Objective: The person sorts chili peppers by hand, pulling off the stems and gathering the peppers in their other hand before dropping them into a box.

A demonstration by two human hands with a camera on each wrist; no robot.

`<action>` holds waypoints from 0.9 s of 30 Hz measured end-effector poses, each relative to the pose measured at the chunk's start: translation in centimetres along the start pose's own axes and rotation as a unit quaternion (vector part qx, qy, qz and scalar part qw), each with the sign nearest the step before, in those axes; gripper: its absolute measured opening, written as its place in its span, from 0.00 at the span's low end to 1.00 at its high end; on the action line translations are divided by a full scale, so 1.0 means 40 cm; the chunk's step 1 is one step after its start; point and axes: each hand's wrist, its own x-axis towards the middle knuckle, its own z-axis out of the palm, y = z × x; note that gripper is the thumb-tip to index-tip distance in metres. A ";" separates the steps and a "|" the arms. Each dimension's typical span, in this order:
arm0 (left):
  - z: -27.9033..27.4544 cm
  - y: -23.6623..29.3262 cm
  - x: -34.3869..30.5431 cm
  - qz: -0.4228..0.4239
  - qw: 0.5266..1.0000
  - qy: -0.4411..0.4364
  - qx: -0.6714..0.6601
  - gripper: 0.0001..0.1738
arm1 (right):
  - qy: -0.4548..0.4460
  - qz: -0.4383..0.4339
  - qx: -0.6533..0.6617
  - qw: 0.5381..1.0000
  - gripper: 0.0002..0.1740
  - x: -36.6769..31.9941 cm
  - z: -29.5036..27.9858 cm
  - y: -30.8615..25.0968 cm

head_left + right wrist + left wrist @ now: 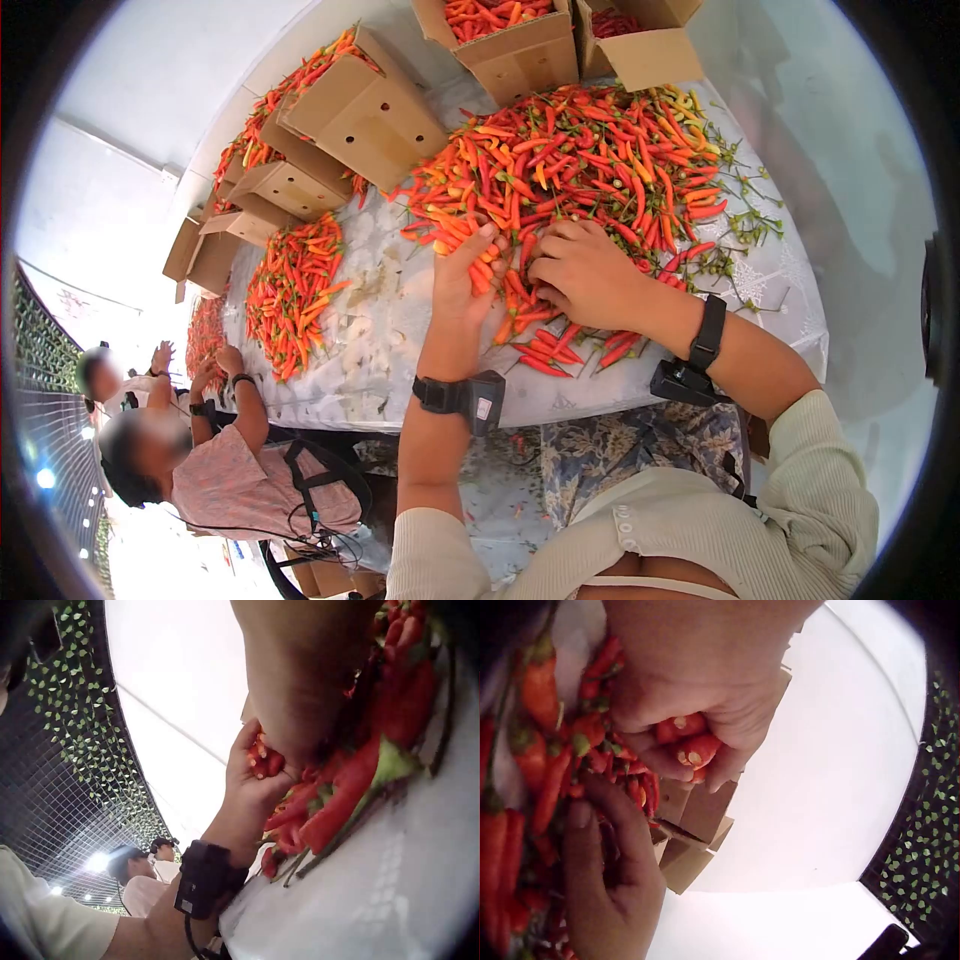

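Several red and orange peppers [481, 272] lie in the curled fingers of my left hand [458, 287], at the near edge of a large pepper pile [590, 130]. The left wrist view shows pale, stemless ends on the peppers [697, 752] gripped by the left hand [697, 694]. Just to its right, my right hand [585, 272] is bent down into the pile. Its thumb and forefinger curl close together among peppers in the left wrist view [619, 874]; whether they pinch one is unclear. In the right wrist view, the right hand [304, 682] partly covers the left palm [251, 780].
Cardboard boxes [370, 125] of peppers line the table's far and left sides. A smaller pile [290, 300] lies left on the covered table [380, 320]. Green stems [745, 220] are scattered at right. Loose peppers [545, 355] lie near the front edge. Two people sit at far left.
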 end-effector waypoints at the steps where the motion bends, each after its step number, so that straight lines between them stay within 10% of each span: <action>1: -0.003 -0.001 0.003 -0.004 1.000 -0.002 -0.002 0.10 | 0.013 -0.013 -0.005 1.000 0.13 -0.002 0.005 0.004; 15: 0.020 0.006 -0.011 -0.001 0.999 0.017 0.052 0.12 | 0.063 -0.082 -0.117 0.988 0.11 -0.012 -0.009 -0.008; 19: 0.033 0.007 -0.015 0.001 0.997 0.043 0.070 0.13 | 0.165 0.034 0.119 0.979 0.08 0.010 -0.030 -0.009; 24: 0.056 -0.007 -0.033 0.002 0.990 -0.020 0.143 0.16 | 0.110 0.258 0.495 0.823 0.08 0.005 -0.074 -0.033; 27: 0.071 -0.012 -0.044 -0.025 0.988 -0.058 0.141 0.19 | 0.125 0.216 0.541 0.803 0.10 0.006 -0.056 -0.032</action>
